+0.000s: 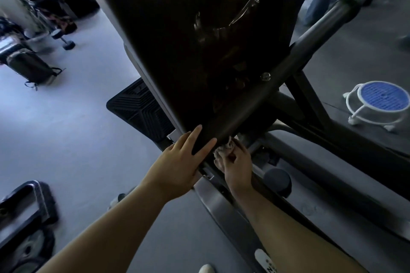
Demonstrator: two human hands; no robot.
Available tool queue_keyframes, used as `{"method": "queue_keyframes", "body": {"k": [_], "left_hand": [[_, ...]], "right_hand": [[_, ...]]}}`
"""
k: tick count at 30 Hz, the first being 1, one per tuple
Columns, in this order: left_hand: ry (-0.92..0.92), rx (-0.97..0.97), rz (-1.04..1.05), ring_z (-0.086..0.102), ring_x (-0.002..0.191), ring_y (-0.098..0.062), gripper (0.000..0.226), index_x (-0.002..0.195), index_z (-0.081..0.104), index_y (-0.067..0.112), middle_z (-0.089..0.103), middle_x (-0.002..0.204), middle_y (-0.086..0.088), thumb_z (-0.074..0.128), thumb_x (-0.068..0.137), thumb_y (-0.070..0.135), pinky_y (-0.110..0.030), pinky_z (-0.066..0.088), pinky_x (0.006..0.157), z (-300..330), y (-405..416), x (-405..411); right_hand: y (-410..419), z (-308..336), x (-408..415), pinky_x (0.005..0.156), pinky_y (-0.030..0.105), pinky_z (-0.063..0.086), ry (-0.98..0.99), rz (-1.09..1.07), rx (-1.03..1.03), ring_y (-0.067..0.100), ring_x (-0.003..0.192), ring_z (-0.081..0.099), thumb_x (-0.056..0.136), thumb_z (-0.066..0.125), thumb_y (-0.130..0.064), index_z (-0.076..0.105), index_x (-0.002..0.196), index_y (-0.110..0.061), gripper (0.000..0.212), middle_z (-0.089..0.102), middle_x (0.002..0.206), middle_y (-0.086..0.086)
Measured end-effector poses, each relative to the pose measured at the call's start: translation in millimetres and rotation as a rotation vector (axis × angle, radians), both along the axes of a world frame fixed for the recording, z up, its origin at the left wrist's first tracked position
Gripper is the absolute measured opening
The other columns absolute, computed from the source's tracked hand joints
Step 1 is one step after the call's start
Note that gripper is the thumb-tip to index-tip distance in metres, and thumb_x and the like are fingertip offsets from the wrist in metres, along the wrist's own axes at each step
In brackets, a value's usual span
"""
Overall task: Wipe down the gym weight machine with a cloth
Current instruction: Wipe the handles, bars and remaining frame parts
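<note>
- Bare forearms reach in from the bottom edge toward the weight machine (199, 51)
- Left hand (177, 162) lies flat, fingers straight and spread, on the lower edge of the dark panel
- Right hand (238, 166) has its fingers curled round a crumpled pale cloth (221, 153), pressed to the frame just under the slanted tube (266, 86)
- Blue-topped stool (381, 99) stands well apart at right

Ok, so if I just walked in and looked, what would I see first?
First you'd see the big dark padded panel of the weight machine filling the middle. Just below it are two bare hands: the left hand rests flat on the panel's lower edge, and the right hand grips a crumpled pale cloth under a dark round bar. At the right, a round blue-topped white stool stands on the floor.
</note>
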State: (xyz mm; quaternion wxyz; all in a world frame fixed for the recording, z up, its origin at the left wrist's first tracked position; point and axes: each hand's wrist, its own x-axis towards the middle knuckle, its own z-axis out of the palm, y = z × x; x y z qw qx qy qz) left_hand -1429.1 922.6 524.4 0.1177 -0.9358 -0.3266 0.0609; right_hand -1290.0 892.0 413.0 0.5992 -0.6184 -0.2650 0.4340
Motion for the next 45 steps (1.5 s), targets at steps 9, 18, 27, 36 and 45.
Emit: {"method": "queue_keyframes", "body": {"k": [9, 18, 27, 36, 45], "left_hand": [[0.031, -0.122, 0.053, 0.014, 0.143, -0.032, 0.079, 0.146, -0.017, 0.034, -0.01, 0.157, -0.012, 0.042, 0.094, 0.033, -0.039, 0.037, 0.106, 1, -3, 1], [-0.031, -0.127, 0.018, 0.031, 0.136, -0.037, 0.089, 0.147, -0.005, 0.029, 0.009, 0.156, -0.018, 0.059, 0.085, 0.028, -0.044, 0.046, 0.096, -2, -5, 0], [0.017, -0.156, 0.012, 0.007, 0.144, -0.03, 0.081, 0.134, -0.028, 0.034, -0.016, 0.157, -0.011, 0.043, 0.094, 0.033, -0.037, 0.033, 0.109, 5, -6, 2], [-0.012, -0.145, 0.052, 0.03, 0.136, -0.037, 0.081, 0.151, 0.014, 0.027, 0.012, 0.156, -0.019, 0.058, 0.084, 0.026, -0.045, 0.047, 0.095, 4, -3, 2], [-0.032, -0.126, 0.035, 0.047, 0.123, -0.041, 0.082, 0.148, 0.03, 0.021, 0.029, 0.148, -0.024, 0.068, 0.075, 0.023, -0.045, 0.054, 0.079, 2, -4, 0]], "right_hand": [[9, 7, -3, 0.095, 0.04, 0.048, -0.422, -0.111, -0.114, 0.027, 0.109, 0.055, 0.077, 0.073, -0.013, 0.068, 0.111, -0.009, 0.034, 0.058, 0.116, 0.005], [-22, 21, -12, 0.079, 0.019, 0.052, -0.043, -0.312, -0.05, 0.008, 0.089, 0.066, 0.081, 0.072, -0.003, 0.065, 0.098, -0.004, 0.018, 0.065, 0.092, -0.001], [-11, 34, -23, 0.069, 0.006, 0.047, -0.056, -0.178, 0.061, -0.007, 0.082, 0.063, 0.088, 0.057, 0.008, 0.059, 0.108, 0.0, 0.021, 0.064, 0.092, -0.001], [18, 23, -17, 0.076, 0.036, 0.047, -0.521, -0.305, -0.046, 0.028, 0.09, 0.057, 0.072, 0.075, -0.005, 0.068, 0.086, -0.006, 0.015, 0.068, 0.09, 0.007], [0, 12, -4, 0.078, 0.04, 0.052, -0.405, -0.168, -0.116, 0.021, 0.086, 0.06, 0.081, 0.066, -0.008, 0.069, 0.083, -0.01, 0.004, 0.059, 0.081, -0.01]]}}
